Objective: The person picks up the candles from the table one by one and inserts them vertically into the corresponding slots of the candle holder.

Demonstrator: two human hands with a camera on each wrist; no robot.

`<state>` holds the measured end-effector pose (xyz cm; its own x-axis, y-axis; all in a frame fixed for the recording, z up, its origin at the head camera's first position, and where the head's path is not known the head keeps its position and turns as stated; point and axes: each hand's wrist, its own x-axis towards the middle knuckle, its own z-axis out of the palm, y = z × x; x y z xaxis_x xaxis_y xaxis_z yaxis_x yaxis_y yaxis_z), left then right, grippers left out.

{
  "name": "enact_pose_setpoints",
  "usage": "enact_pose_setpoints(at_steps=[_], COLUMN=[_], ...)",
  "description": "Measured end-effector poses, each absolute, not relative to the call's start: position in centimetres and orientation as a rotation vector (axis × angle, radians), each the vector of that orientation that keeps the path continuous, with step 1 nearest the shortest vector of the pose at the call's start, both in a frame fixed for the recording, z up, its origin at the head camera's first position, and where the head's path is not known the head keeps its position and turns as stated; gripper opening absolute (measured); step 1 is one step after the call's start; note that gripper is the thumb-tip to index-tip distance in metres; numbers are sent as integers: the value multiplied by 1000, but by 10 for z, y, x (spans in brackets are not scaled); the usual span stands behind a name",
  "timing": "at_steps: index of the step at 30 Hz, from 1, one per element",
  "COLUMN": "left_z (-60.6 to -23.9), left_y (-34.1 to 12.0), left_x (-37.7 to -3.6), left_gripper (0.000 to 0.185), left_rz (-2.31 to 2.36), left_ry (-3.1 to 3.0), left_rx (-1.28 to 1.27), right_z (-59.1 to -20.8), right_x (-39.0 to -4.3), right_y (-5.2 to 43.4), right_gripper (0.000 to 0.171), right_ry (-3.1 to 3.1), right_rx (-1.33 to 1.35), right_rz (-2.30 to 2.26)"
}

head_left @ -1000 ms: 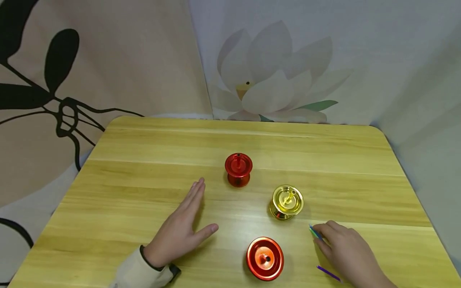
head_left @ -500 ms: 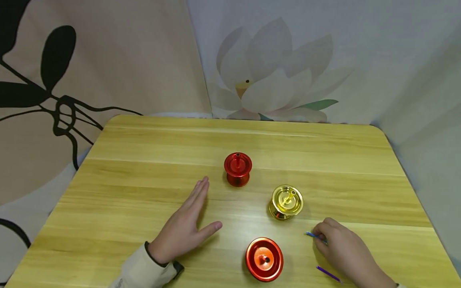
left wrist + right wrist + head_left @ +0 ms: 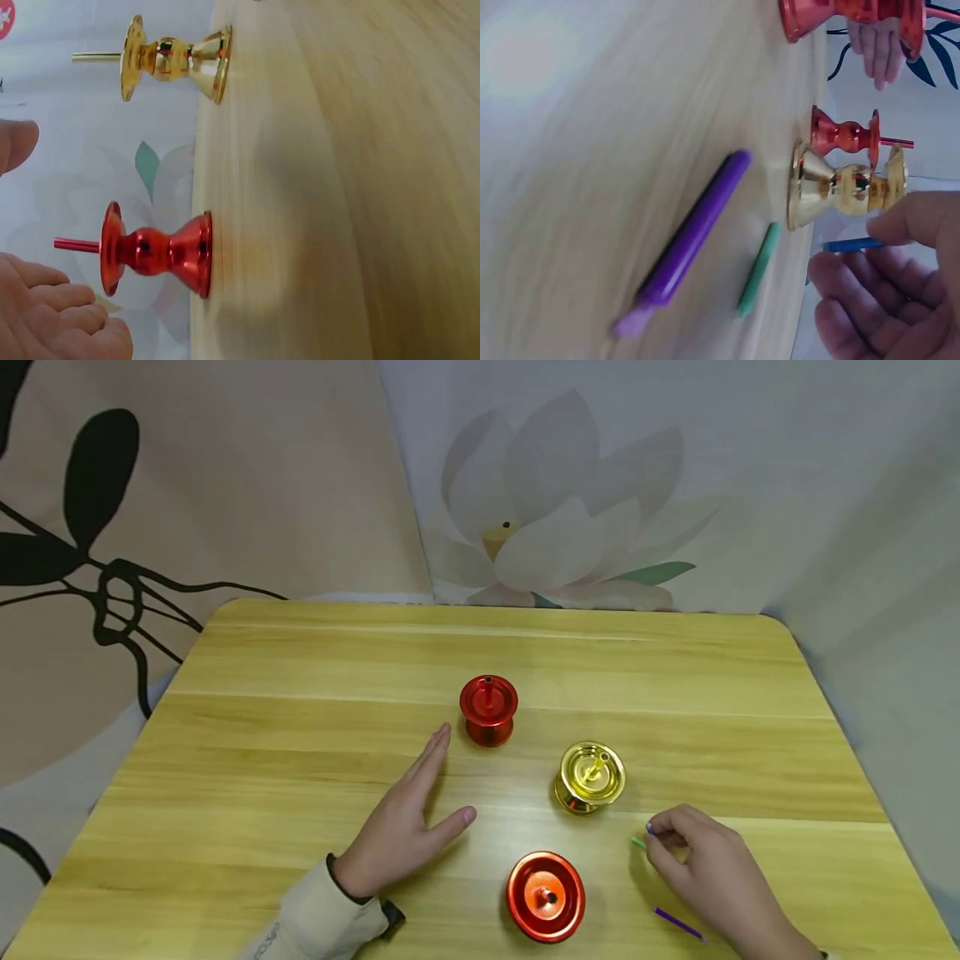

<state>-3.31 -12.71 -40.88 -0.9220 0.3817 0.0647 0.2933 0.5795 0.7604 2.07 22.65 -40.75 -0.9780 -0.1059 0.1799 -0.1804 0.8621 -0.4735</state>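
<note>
Flower-printed cloth backs the wooden worktop (image 3: 300,760), where the right hand (image 3: 701,868) pinches a blue stick (image 3: 853,244) just short of the gold spool (image 3: 590,777), while the left hand (image 3: 405,831) rests flat, fingers (image 3: 435,760) straight, beside a red spool (image 3: 488,708).

You have three metal spools: two red spools (image 3: 488,709) (image 3: 545,896) and one gold spool (image 3: 589,777). You have three thin sticks: one purple stick (image 3: 694,229), one green stick (image 3: 759,268), one blue stick (image 3: 853,244).
</note>
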Motion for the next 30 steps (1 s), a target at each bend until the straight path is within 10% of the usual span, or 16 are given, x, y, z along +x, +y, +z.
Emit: enact_pose_setpoints(at_steps=[30], left_z=[-418], left_y=[-101], left_x=[-93], left_gripper=[86], left_rz=[1863], left_ry=[2435], left_rx=[271], right_z=[-370], right_x=[14], right_y=[182], right_gripper=[25], right_ry=[-2622], right_rx=[343], right_rz=[1250])
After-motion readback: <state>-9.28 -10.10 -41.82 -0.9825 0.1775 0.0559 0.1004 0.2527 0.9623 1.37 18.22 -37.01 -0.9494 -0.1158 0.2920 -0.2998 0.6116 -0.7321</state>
